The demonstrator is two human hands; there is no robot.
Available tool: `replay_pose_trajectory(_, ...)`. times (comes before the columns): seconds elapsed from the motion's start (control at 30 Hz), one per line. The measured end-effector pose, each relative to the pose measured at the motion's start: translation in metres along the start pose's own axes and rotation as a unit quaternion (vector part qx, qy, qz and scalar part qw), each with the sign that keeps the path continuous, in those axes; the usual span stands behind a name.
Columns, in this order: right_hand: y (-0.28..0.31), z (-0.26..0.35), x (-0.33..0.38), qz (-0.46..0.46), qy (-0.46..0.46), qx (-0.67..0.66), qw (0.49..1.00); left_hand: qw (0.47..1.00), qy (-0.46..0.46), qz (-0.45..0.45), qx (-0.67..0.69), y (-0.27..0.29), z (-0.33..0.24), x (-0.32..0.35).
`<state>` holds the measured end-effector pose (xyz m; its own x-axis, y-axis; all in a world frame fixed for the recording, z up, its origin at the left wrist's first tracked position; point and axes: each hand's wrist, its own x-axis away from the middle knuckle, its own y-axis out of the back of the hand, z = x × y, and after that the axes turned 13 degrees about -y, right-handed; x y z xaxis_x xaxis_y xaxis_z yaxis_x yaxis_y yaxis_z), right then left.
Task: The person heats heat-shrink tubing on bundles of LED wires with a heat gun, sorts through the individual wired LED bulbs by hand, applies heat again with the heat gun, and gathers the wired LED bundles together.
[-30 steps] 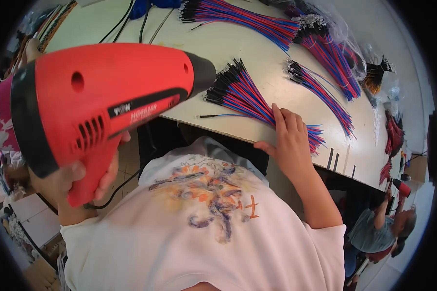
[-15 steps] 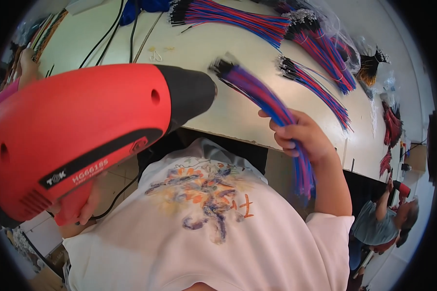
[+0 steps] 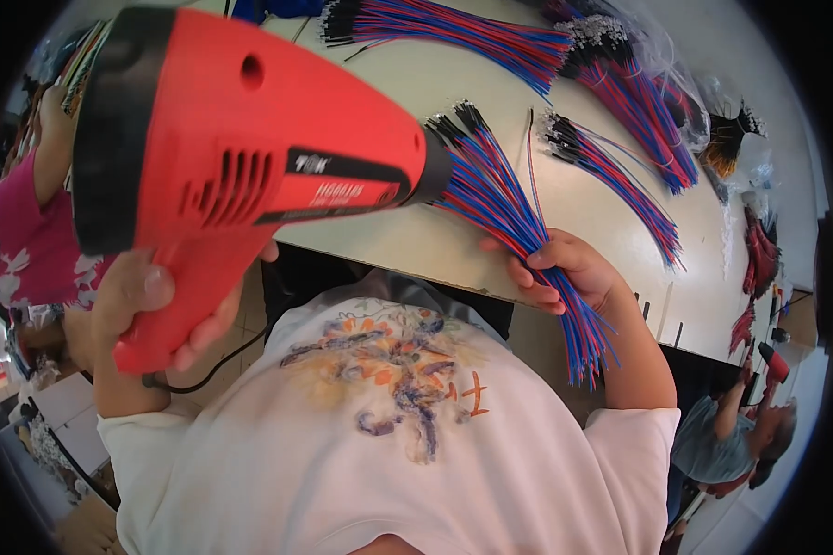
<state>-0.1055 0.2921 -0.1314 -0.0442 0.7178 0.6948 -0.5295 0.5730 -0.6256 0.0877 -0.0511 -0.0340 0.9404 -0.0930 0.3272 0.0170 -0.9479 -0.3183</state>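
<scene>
My left hand (image 3: 139, 294) is wrapped round the handle of a large red heat gun (image 3: 333, 106) with a black rear cap. Its black nozzle points right and overlaps the near side of a wire bundle (image 3: 502, 190); whether they touch I cannot tell. Fingers of my right hand (image 3: 576, 266) grip that bundle of red, blue and black wires around its middle. At the far end the wires fan out, with black sleeves and small metal tips, while the loose tails hang down past my hand.
More red and blue wire bundles (image 3: 463, 42) lie along the back of the pale table (image 3: 379, 236), with a smaller group (image 3: 611, 176) at right. A co-worker's pink sleeve (image 3: 37, 231) is at the left; another person (image 3: 722, 435) sits at far right. Black power cord (image 3: 222, 365) hangs below.
The heat gun has swung further into the picture, its nozzle moving right and down to the wire bundle. The wires have spread into a fan, still in my right hand.
</scene>
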Motion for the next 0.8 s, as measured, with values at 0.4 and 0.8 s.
replay_pose_trajectory(0.4,-0.011,0.001,0.012,-0.036,-0.072,0.123,0.989,0.986,-0.113,0.096,-0.072,-0.022,-0.033,-0.079)
replay_pose_trajectory(0.8,-0.030,0.003,0.019,-0.087,-0.076,0.159,0.980,0.983,-0.114,0.084,-0.115,-0.026,-0.035,-0.099)
